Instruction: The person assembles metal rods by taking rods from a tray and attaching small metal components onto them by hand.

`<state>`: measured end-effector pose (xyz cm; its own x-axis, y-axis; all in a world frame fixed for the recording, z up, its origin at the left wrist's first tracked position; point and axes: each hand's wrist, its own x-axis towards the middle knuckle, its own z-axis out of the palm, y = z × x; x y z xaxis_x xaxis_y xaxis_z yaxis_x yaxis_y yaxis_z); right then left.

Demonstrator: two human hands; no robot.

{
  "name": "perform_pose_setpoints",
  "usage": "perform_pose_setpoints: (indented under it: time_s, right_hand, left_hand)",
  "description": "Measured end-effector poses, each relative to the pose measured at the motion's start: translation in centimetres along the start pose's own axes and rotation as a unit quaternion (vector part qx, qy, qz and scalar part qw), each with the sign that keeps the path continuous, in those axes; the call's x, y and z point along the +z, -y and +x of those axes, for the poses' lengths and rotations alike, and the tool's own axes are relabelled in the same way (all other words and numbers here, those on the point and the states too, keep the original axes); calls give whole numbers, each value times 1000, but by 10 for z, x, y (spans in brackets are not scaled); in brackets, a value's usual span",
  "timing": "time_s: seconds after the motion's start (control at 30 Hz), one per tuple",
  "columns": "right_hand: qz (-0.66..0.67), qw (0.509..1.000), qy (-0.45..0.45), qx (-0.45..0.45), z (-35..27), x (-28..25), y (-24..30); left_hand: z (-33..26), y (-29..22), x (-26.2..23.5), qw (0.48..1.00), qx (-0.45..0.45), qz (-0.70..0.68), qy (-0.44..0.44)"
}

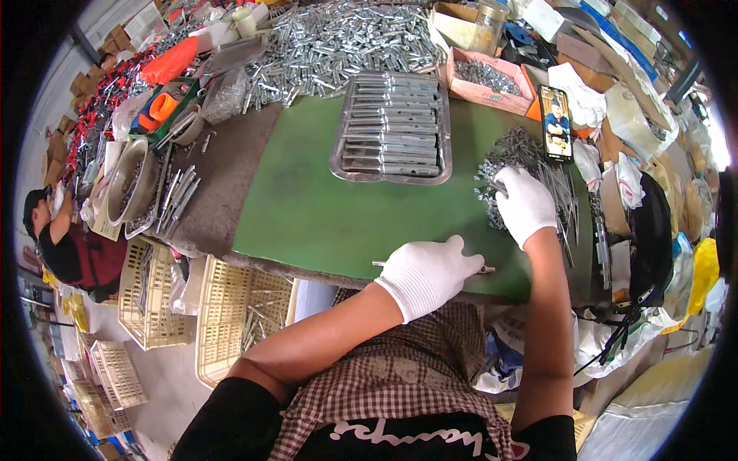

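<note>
My left hand [430,278], in a white knit glove, is closed around a slim metal tube [487,270] near the front edge of the green mat [307,207]. Both ends of the tube stick out from the glove; its middle is hidden. Further right, my right hand [526,203], gloved the same way, has its fingertips curled together at a heap of small metal parts [492,217]. What those fingers pinch is too small to make out. Beyond both hands, a metal tray [336,167] holds a stacked row of shiny metal tubes [392,131].
A large heap of metal tubes [346,42] covers the back. A pink box [500,94] of small parts and a propped phone [555,123] stand at the right, near thin rods [570,207]. Cream crates [219,323] sit below left. Another person [73,250] works at far left.
</note>
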<state>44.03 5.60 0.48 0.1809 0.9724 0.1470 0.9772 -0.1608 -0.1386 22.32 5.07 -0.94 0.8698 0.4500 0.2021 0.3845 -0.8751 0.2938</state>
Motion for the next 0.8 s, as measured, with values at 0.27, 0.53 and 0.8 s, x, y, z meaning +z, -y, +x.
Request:
perform_pose_setpoints:
  time_s: [0.27,0.53,0.8]
  right_hand:
    - [2,1000,-11,-22,-1,-4,-13]
    - [-3,996,26,-90,6,-7,-6]
    - [-11,994,-32,-101,-11,-15,0]
  left_hand:
    - [0,0,0,1000,2,5,4]
    - [0,0,-1,1000,-3,4,19]
    - [1,0,-3,1000,-4,1,20]
